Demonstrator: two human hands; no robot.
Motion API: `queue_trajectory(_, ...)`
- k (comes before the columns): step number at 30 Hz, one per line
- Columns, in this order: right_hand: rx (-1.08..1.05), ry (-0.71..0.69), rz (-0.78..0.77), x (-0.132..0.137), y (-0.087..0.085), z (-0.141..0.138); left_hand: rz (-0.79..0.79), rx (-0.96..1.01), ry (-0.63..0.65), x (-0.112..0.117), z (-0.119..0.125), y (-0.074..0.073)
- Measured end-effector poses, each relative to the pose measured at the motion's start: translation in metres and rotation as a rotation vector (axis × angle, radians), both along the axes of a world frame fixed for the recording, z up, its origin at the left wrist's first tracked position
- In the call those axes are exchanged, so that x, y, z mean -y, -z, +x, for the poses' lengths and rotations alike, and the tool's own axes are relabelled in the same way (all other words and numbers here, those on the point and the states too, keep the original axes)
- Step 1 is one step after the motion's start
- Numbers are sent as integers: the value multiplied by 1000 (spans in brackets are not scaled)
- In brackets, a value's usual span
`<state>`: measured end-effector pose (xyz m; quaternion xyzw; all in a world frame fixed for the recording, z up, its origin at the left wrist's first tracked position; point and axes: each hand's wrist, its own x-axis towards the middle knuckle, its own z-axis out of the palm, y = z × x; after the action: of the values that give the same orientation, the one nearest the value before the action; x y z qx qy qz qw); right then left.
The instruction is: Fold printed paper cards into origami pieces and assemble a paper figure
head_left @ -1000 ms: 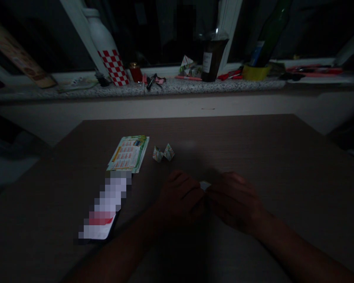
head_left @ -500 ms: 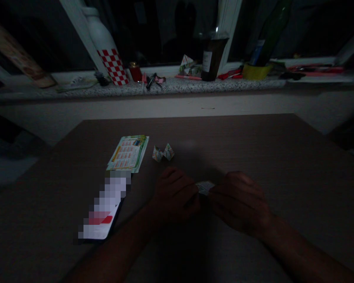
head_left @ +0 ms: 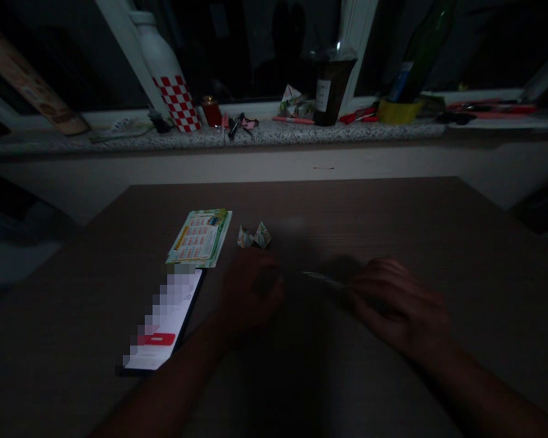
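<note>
Right hand (head_left: 399, 307) grips a thin, pale folded paper piece (head_left: 322, 278) above a dark tabletop

The paper piece shows almost edge-on, as a narrow light sliver reaching from the right hand's fingertips toward the middle of the brown wood-grain table (head_left: 374, 213). The right hand pinches its near end between thumb and fingers, the knuckles bent over it; the exact fold is too dim and blurred to read.

The left hand (head_left: 252, 292) is apart from that piece, its fingers loosely curled and a dark gap showing between them and the thumb. Whether anything sits inside the curl, I cannot tell. Just beyond its knuckles, and partly covered by them, stands a small two-peaked figure of white, green and orange printed paper (head_left: 261, 234).

To the left of that figure lies a stack of green-edged printed paper sheets (head_left: 198, 237), the top one bearing a calendar-like grid. A black-edged smartphone with a lit white screen and a red bar (head_left: 173, 322) lies at the stack's lower edge, partly pixelated, beside the left forearm.

Behind the table, a speckled grey stone sill (head_left: 274, 132) carries a white bottle with red checks (head_left: 176, 94) and a dark, lidded plastic cup (head_left: 331, 91).
</note>
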<state>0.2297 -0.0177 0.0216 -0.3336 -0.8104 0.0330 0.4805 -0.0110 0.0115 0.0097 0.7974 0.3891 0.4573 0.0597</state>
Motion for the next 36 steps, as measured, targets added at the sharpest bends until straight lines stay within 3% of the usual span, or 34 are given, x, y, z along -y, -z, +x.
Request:
queue_trajectory(2,-100,13,-108,1,5,-2,-248,124,20,4,5,4)
queue_trajectory(6,-278,83,-375,5,15,-10,-887,472,250,11,24,11)
queue_trajectory(9,-397,112,-586,5,19,-17,-1083,639,269,14,35,13)
queue_trajectory(14,-493,57,-841,2,24,-21,-1141,692,196,12,35,13)
queue_trajectory(19,-534,-14,-947,0,30,-20,-1202,673,261,10,32,15)
queue_trajectory(23,-472,-5,-921,0,32,-20,-1225,657,296,9,31,16)
queue_trajectory(31,-246,-37,-791,1,36,-19,-1104,496,153,4,26,15)
queue_trajectory(36,-145,-76,-758,0,42,-16,-1073,396,184,3,26,17)
